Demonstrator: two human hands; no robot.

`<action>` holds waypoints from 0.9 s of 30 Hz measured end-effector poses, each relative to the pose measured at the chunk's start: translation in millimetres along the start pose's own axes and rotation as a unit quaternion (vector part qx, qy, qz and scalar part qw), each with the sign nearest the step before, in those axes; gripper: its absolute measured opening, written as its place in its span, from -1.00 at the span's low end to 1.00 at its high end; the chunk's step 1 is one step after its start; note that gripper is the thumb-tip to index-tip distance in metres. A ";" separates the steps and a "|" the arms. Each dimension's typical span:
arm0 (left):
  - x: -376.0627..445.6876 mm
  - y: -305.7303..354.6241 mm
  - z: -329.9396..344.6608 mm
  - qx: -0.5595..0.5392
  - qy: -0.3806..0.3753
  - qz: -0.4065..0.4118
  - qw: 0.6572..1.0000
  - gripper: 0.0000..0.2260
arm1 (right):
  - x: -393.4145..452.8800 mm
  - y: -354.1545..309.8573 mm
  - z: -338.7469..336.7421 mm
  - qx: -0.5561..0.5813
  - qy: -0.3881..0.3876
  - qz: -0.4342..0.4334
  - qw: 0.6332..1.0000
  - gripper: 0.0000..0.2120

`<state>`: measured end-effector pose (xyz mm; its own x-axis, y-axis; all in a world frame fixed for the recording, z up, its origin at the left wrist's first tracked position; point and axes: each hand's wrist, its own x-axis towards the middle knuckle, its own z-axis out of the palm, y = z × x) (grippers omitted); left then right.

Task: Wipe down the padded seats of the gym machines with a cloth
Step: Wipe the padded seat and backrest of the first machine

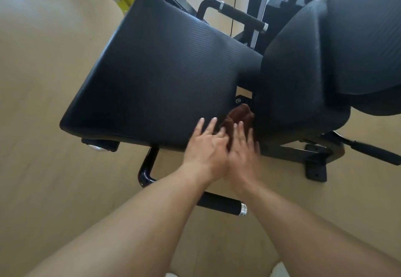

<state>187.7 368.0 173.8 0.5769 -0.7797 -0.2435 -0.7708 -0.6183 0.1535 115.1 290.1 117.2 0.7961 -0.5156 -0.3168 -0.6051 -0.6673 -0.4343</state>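
A large black padded seat (156, 77) with a ribbed surface fills the middle of the view. A brown cloth (237, 116) lies bunched at the seat's near right corner, beside the black back pad (293, 70). My left hand (206, 144) lies flat on the seat's near edge, fingers straight and spread, just left of the cloth. My right hand (242, 146) presses on the cloth with straight fingers, its side against the left hand. Most of the cloth is hidden under my right hand.
A second rounded black pad (366, 33) sits at the upper right. Black handles stick out: one behind the seat (243, 16), one below my wrists (223, 204), one at the right (373, 150). The machine's black base frame (312, 157) stands on a tan floor (43, 124).
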 end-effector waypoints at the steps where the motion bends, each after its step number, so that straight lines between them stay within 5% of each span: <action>1: 3.5 6.4 4.1 0.000 0.000 -0.003 1.000 -0.54 | -2.5 5.2 0.5 0.023 0.013 0.000 1.000 -0.36; 9: -13.9 -1.9 17.5 -0.073 0.065 -0.008 0.995 -0.57 | -7.2 -8.6 5.5 0.172 0.082 0.020 0.981 -0.46; 15: -55.5 -45.2 17.6 -0.162 0.223 -0.075 0.958 -0.74 | -35.3 -64.2 -14.0 0.176 0.017 -0.014 0.984 -0.52; 27: -149.9 -177.3 -63.2 -0.113 0.346 -0.265 0.893 -0.67 | -44.9 -239.9 -4.6 0.130 -0.130 -0.195 0.963 -0.40</action>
<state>255.0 588.2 243.6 0.9335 -0.1979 0.2989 -0.3109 -0.8621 0.4001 224.5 470.9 239.4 0.9590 -0.0783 -0.2724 -0.2624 -0.6081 -0.7492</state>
